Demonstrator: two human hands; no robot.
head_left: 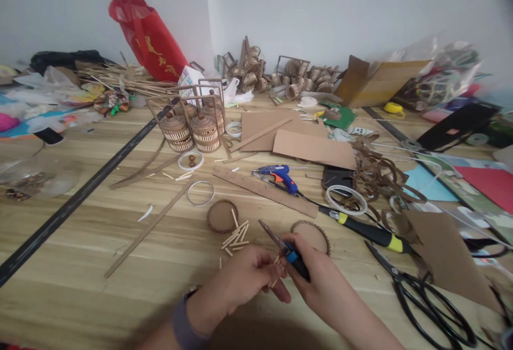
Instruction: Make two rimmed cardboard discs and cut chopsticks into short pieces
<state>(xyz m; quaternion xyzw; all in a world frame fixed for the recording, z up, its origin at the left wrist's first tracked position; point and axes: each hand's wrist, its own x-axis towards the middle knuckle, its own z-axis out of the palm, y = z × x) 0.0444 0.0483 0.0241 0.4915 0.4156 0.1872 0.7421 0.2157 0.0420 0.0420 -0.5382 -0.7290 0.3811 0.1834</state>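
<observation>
My left hand (256, 275), with a grey band at the wrist, pinches a small wooden stick (274, 281) near the bottom middle. My right hand (315, 270) is closed round a blue-handled cutting tool (294, 259), whose pointed end is aimed up and left; its fingertips meet those of my left hand. Just above my left hand lies a loose pile of short sticks (238, 236). Beside the pile is a round brown disc with a ridged rim (222, 216), with one stick leaning on it. A second such disc (310, 232) is partly hidden behind my right hand.
A blue glue gun (280, 175) lies beyond a flat wooden strip (264, 191). Large black scissors (417, 286) and a yellow-black knife (372, 232) are at the right. Small lidded baskets (204, 132) stand at the back left, near white rings (200, 193). Cardboard (312, 147) lies mid-table.
</observation>
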